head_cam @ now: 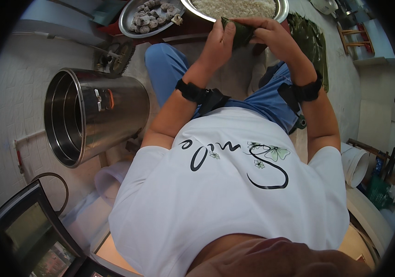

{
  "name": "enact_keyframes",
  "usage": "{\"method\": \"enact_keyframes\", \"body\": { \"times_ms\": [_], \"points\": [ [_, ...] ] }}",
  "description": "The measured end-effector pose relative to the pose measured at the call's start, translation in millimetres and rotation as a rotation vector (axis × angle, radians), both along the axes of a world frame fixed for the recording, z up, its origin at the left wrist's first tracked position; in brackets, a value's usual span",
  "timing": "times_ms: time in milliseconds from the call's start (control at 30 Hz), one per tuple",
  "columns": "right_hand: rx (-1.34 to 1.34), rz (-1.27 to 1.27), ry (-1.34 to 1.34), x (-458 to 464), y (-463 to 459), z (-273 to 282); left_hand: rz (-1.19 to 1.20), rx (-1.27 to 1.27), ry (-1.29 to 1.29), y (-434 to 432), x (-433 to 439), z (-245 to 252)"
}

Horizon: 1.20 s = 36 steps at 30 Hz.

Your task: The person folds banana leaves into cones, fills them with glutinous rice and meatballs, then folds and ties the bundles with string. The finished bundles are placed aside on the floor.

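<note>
A folded green leaf bundle point(241, 34) is held between both hands just before the near rim of a metal basin point(282, 12). My left hand point(222, 38) grips the bundle from its left side, thumb lying on top. From the right, the fingers of my right hand point(270, 33) pinch the leaf. What the bundle contains is hidden. White rice grains point(233, 7) fill the basin. To its left, an oval metal dish point(125, 26) carries several greyish coated chunks point(144, 20), with one paler piece point(177, 19) at the rim.
Long green leaves point(310, 45) lie to the right of the basin. A tall stainless steel barrel point(114, 100) with its mouth uncovered is on my left. A wheel point(121, 57) is behind it, and a small wooden stool point(356, 37) is far right. White buckets point(355, 166) sit beside my right elbow.
</note>
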State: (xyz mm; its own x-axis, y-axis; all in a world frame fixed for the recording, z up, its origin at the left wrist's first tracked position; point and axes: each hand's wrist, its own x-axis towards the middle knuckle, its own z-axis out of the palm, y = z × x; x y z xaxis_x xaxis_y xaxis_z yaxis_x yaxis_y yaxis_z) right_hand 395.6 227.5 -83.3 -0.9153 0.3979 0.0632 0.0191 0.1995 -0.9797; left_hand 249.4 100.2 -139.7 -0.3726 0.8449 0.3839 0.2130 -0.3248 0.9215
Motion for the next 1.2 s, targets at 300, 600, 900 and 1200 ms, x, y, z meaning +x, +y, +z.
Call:
{"method": "enact_keyframes", "body": {
  "times_ms": [300, 600, 900, 1200],
  "points": [
    [-0.106, -0.022, -0.214, 17.0, -6.2, 39.9, 0.009, -0.149, -0.077, 5.2, 10.6, -11.5],
    [1.054, -0.023, -0.983, 105.4, 3.7, -52.0, -0.186, -0.311, -0.694, -1.6, -1.6, -34.6],
    [0.436, -0.185, -0.522, 111.6, -3.5, -49.8, -0.476, -0.319, -0.819, 6.0, 12.3, -12.1],
    [0.614, -0.216, -0.252, 68.0, -11.1, -7.3, -0.572, -0.345, -0.718, 12.7, 22.8, 3.8]
  ]
}}
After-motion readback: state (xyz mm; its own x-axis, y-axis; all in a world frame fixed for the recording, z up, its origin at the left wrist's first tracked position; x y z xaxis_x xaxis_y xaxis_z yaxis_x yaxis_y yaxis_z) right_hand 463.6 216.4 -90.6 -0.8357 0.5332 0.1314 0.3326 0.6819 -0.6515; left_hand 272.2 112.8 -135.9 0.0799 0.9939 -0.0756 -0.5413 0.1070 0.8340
